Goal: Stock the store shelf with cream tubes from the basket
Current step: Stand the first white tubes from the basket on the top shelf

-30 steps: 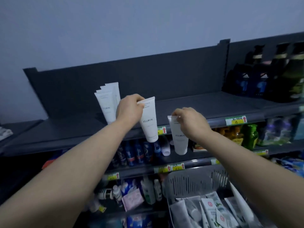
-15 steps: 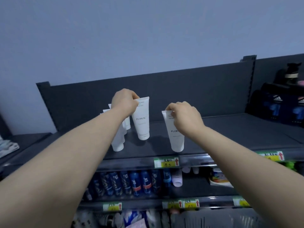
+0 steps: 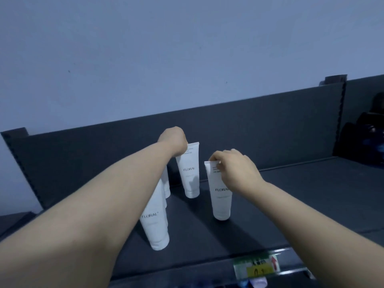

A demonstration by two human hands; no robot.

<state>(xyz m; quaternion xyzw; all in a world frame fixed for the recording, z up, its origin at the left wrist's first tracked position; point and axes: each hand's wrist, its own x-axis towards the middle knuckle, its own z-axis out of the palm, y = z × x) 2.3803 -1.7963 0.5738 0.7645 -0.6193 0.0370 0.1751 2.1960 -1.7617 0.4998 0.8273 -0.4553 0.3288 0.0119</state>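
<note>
Done: a few tubes stand cap-down on the shelf (image 3: 291, 194). The front tube (image 3: 155, 227) is up and left of the price tag (image 3: 256, 267).
Left hand (image 3: 173, 142): our fingers hold the top of the back tube (image 3: 189, 173), far above the price tag.
Right hand (image 3: 234, 169): our fingers pinch the top of the near tube (image 3: 221, 200), just above and left of the price tag.
Left to do: we think we let go of both. The basket is out of sight, so we cannot tell how many remain.

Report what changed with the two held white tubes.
Both rose from in front of the shelf lip onto the dark grey shelf: the left hand brought the rear white FLORAL tube, the right hand the front white FLORAL tube. Both hands still pinch the crimped tops. The row of white tubes at left stayed put.
</note>
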